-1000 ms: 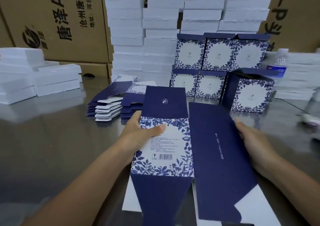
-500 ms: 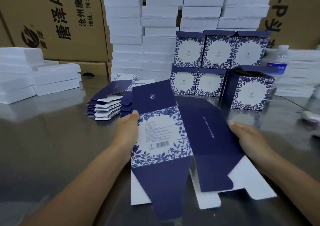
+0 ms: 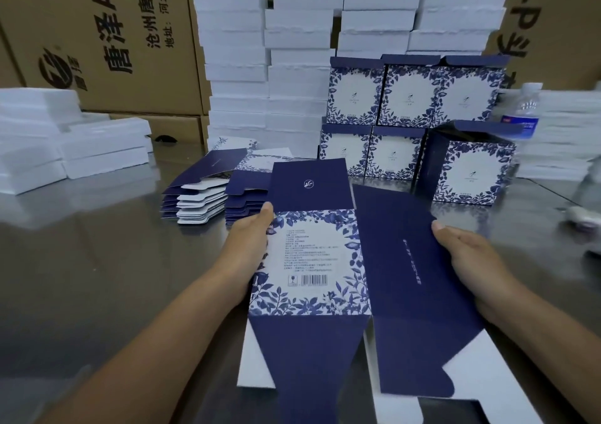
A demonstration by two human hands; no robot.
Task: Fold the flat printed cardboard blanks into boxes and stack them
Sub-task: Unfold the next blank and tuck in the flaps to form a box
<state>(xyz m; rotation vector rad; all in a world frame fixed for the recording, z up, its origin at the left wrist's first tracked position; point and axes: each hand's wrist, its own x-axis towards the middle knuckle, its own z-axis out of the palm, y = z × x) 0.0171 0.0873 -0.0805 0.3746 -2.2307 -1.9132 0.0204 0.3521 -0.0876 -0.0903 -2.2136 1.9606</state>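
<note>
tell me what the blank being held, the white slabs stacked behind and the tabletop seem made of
The blank: printed paperboard, matte navy outside, plain white inside; it bends along crisp creases. The white slabs: probably foam, given rough, crumbly edges and a dull surface. The tabletop: likely brushed stainless steel; grey and softly mirroring the slabs.

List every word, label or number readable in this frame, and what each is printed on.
"唐泽" with "A…", cut off: left carton.
"沧州唐泽…" and "地址:河北河间…", cut off: same carton.
"-P", rest cut off: right carton.
Fine print, barcode digits and white side line on the blank: too small.
Captions on the folded boxes and the bottle label: blurred.
</note>
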